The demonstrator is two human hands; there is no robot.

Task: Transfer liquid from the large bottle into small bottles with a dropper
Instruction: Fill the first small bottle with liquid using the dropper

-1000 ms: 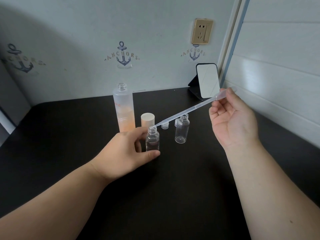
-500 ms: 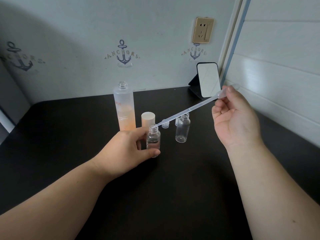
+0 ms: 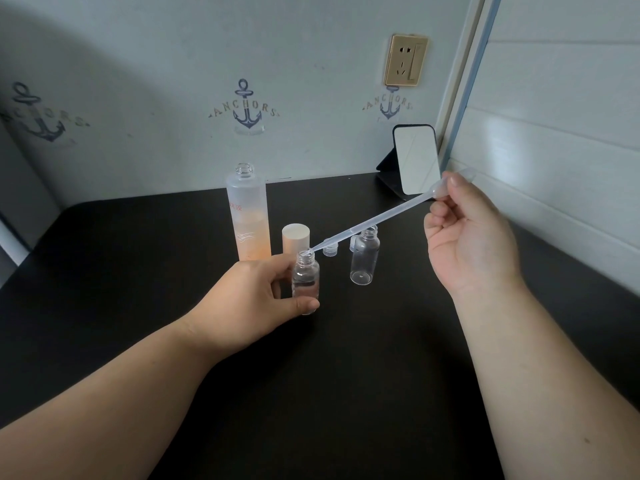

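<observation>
My left hand (image 3: pixel 254 299) grips a small clear bottle (image 3: pixel 305 280) standing on the black table, thumb in front and fingers behind. Some clear liquid sits in it. My right hand (image 3: pixel 465 237) pinches the bulb end of a long clear plastic dropper (image 3: pixel 374 223), which slants down to the left with its tip at the small bottle's open mouth. Behind stands the tall frosted large bottle (image 3: pixel 248 216), uncapped, with orange liquid in its lower part. A second small clear bottle (image 3: pixel 364 259) stands open to the right.
A beige cap (image 3: pixel 295 237) stands beside the large bottle. Two small clear caps (image 3: pixel 329 250) lie behind the small bottles. A small mirror (image 3: pixel 415 164) leans at the back right corner. Walls close the table at the back and the right.
My right hand has risen slightly with the dropper bulb. The tip has stayed at the small bottle's mouth, and my left hand has kept its grip.
</observation>
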